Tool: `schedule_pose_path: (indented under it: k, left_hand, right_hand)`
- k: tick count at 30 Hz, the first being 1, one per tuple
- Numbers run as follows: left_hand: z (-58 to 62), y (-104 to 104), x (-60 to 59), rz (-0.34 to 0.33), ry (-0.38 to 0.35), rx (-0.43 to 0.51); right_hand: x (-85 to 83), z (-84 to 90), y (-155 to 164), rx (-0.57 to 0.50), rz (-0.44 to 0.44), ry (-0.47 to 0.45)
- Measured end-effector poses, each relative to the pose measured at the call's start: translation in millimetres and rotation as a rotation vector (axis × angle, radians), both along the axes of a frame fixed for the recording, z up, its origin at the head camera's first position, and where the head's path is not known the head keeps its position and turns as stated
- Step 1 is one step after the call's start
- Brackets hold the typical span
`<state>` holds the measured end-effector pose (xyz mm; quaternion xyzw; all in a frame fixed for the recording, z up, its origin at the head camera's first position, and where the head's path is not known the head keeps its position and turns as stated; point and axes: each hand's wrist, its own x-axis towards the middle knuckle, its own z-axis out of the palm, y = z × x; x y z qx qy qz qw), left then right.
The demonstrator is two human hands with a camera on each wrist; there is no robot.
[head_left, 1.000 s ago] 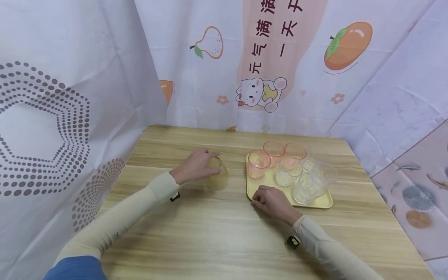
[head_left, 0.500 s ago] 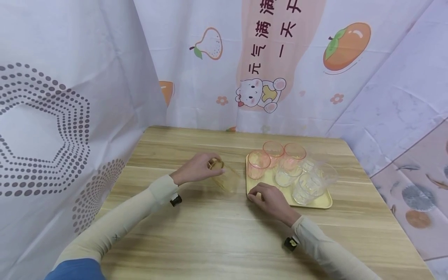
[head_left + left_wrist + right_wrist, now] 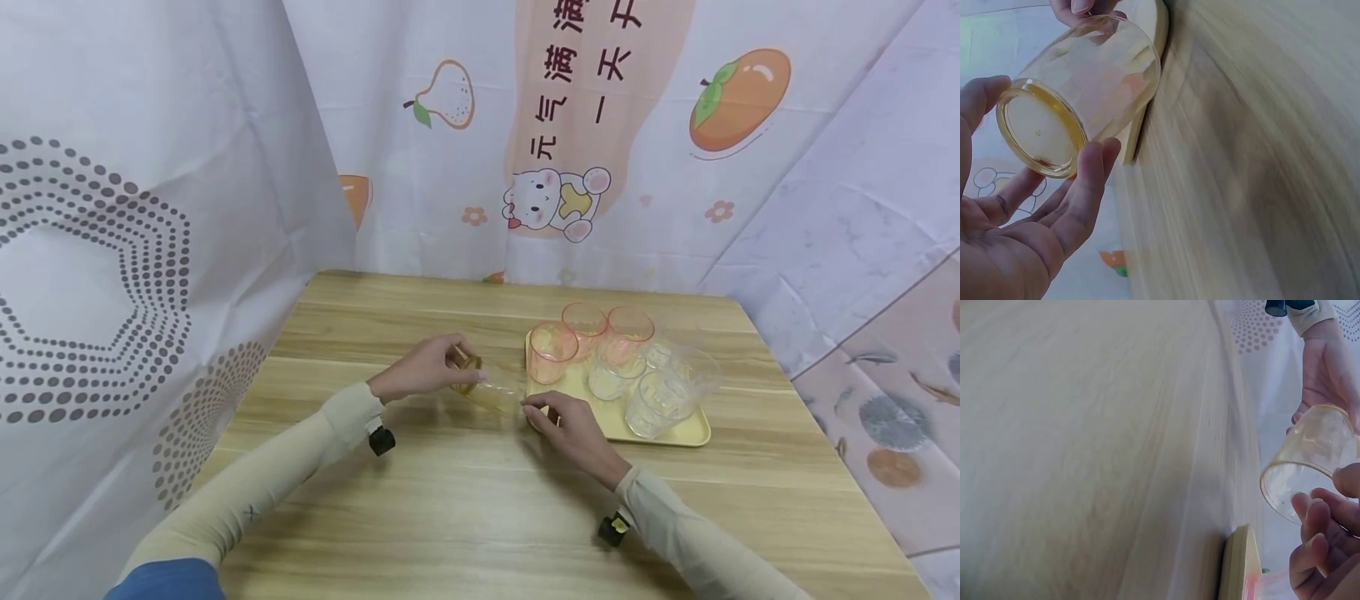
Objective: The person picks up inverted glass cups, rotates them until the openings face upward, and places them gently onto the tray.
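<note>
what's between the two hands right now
A yellow cup, tipped on its side: the left hand holds its base, the right hand touches its rim. The head view shows it best.

Bare wooden table (image 3: pixel 465 500) lay open in front of both hands and along the far edge behind them. To the right, the yellow tray (image 3: pixel 678 433) blocked the way, crowded with three pink cups (image 3: pixel 592 337) at its back and clear cups (image 3: pixel 652 392) nearer its front. Between the left hand (image 3: pixel 420 371) and right hand (image 3: pixel 566 421), the tilted amber cup (image 3: pixel 487 392) filled the gap beside the tray's edge. Patterned curtains (image 3: pixel 135 250) closed off the left and the back.
</note>
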<state>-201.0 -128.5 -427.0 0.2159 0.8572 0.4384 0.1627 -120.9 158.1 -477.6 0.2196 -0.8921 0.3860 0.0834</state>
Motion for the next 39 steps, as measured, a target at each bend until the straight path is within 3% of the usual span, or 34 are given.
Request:
schedule_pose_path:
  k: [5, 10, 15, 23, 30, 39]
  left_hand:
    - [0.9, -1, 2.4, -0.001, -0.071, 0.069]
    - [-0.7, -4, 4.4, -0.056, -0.111, 0.122]
    - [-5.0, -9, 4.2, -0.111, -0.099, 0.120]
    - [-6.1, -10, 5.3, -0.129, -0.057, 0.064]
    - [-9.9, -8, 6.1, -0.179, -0.065, 0.079]
    - [-14.5, -1, 7.2, -0.236, -0.073, 0.014]
  right_hand:
    - [1.2, 0.9, -5, -0.037, -0.022, -0.018]
    - [3.5, 1.8, -9, -0.144, -0.047, -0.028]
    - [5.1, 5.3, -11, -0.251, -0.068, -0.038]
    - [5.8, 9.3, -11, -0.308, -0.056, -0.070]
    - [5.5, 11.6, -6, -0.257, 0.014, 0.085]
    - [3.4, 18.8, 4, -0.188, 0.084, 0.251]
